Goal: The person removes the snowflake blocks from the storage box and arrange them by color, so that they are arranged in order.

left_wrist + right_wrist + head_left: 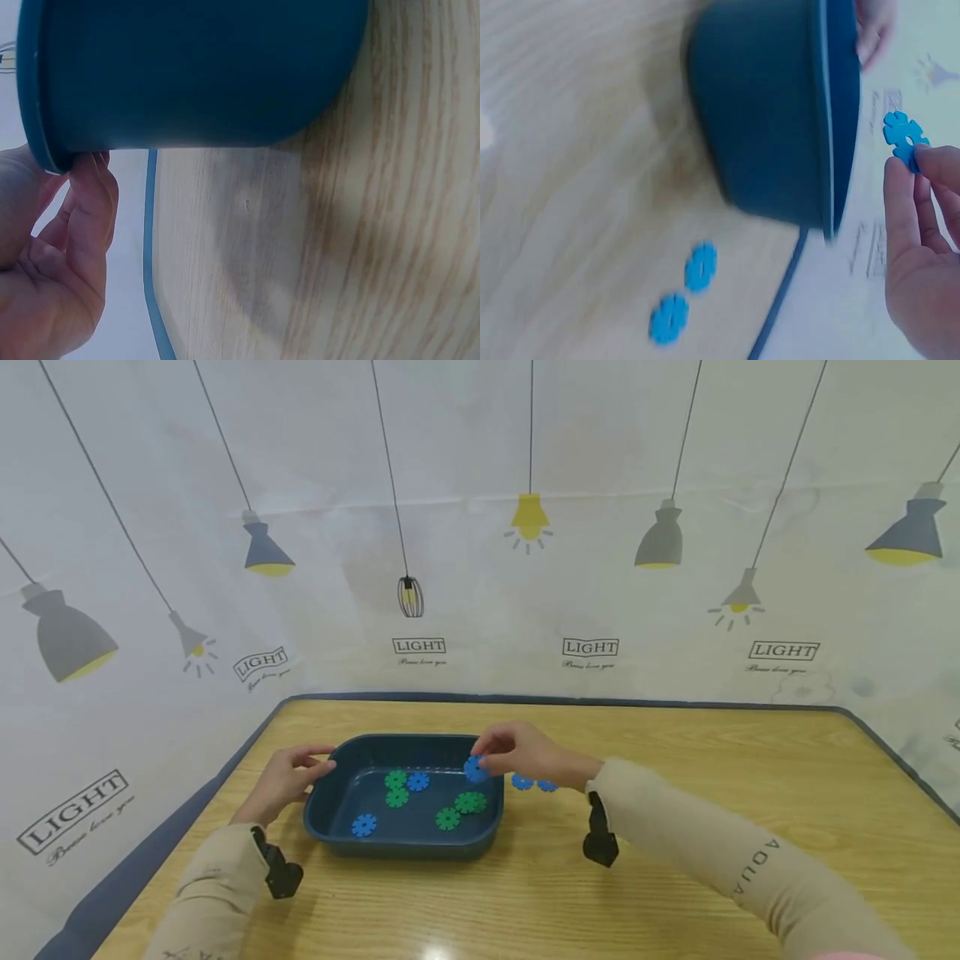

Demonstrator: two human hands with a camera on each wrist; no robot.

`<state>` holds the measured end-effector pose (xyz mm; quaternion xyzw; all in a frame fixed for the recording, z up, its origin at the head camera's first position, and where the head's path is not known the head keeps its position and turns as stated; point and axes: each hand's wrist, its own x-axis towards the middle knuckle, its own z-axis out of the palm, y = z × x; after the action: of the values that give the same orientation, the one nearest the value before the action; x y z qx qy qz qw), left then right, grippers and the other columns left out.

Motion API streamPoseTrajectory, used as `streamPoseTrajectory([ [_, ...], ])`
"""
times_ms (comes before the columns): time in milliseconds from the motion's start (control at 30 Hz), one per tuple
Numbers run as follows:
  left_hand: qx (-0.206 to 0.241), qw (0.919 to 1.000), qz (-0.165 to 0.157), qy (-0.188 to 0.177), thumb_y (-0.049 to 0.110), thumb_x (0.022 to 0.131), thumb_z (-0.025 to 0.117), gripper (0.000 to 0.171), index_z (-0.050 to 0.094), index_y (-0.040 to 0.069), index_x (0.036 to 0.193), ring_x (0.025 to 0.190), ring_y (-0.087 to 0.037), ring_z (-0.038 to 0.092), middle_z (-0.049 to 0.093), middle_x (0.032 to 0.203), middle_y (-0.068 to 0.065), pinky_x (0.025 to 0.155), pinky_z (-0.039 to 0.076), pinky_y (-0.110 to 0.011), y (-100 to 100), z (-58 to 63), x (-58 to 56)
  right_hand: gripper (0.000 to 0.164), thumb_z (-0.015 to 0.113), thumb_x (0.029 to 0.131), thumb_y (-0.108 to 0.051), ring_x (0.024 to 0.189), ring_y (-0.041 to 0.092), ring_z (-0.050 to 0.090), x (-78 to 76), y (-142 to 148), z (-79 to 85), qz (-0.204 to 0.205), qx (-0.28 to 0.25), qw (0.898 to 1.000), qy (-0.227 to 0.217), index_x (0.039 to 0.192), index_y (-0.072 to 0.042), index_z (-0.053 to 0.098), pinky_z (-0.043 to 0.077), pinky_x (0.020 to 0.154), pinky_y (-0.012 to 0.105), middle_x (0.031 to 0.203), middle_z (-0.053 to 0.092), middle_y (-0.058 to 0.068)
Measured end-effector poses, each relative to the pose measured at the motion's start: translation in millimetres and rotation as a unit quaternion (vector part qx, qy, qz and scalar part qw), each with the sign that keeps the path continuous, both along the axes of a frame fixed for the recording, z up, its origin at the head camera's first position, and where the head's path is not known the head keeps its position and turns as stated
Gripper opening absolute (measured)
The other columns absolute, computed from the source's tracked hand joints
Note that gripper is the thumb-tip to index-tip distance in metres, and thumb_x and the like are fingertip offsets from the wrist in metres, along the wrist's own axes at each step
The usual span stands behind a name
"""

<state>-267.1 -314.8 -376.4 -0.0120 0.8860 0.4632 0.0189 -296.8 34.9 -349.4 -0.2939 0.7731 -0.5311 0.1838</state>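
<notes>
The blue, flat, flower-shaped plastic piece [476, 768] is up above the right end of the dark blue, deep plastic tray [405, 850]. It is round, so it has no long way, and it stands on edge with a flat side turned toward you. Your right hand [525, 752] pinches its edge between thumb and finger, with just the piece in the gap. Your left hand [288, 777] holds the tray's left rim. The tray is long from left to right.

Inside it lie green flower pieces [447, 818] and two more blue ones [363, 825]. Two other blue pieces [522, 782] lie on the wooden table [675, 877], right of the tray.

The pale wall sheet [480, 427] says "LIGHT" many times; the tiny words below are too small to be sure of. Your cream right sleeve [690, 827] says "AQUA".

The left wrist view shows fingers tucked under the rim. The right wrist view shows the two table pieces whole; in the head view, your hand partly covers them.
</notes>
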Motion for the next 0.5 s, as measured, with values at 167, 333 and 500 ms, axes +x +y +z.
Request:
streamPoseTrajectory([
  [167, -0.001, 1.0000, 0.000, 0.001, 0.019, 0.087, 0.057, 0.043, 0.049, -0.003, 0.123, 0.075, -0.015, 0.057, 0.052, 0.099, -0.019, 0.058, 0.050, -0.031, 0.2, -0.4, -0.1, 0.018, 0.057, 0.085, -0.002, 0.081, 0.016, 0.059, -8.7, 33.7, 3.3, -0.037, -0.006, 0.999, 0.004, 0.101, 0.005, 0.058, 0.048, 0.077, 0.038, 0.088, 0.060, 0.008],
  [333, -0.005, 1.0000, 0.001, -0.002, 0.019, 0.087, 0.057, 0.043, 0.048, -0.003, 0.123, 0.076, -0.015, 0.056, 0.052, 0.099, -0.018, 0.059, 0.050, -0.031, 0.0, -0.7, -0.2, 0.020, 0.058, 0.084, -0.004, 0.081, 0.015, 0.058, -17.3, 66.8, -1.9, -0.069, 0.004, 0.998, 0.008, 0.102, 0.006, 0.057, 0.048, 0.076, 0.036, 0.087, 0.059, 0.007],
  [500, -0.009, 1.0000, 0.001, -0.001, 0.020, 0.087, 0.057, 0.043, 0.049, -0.003, 0.123, 0.075, -0.015, 0.056, 0.052, 0.100, -0.019, 0.059, 0.050, -0.032, -0.1, -1.1, -0.9, 0.020, 0.056, 0.085, -0.002, 0.081, 0.017, 0.057, -22.1, 91.1, -13.2, -0.089, 0.024, 0.996, 0.008, 0.102, 0.007, 0.055, 0.047, 0.077, 0.039, 0.089, 0.058, 0.010],
])
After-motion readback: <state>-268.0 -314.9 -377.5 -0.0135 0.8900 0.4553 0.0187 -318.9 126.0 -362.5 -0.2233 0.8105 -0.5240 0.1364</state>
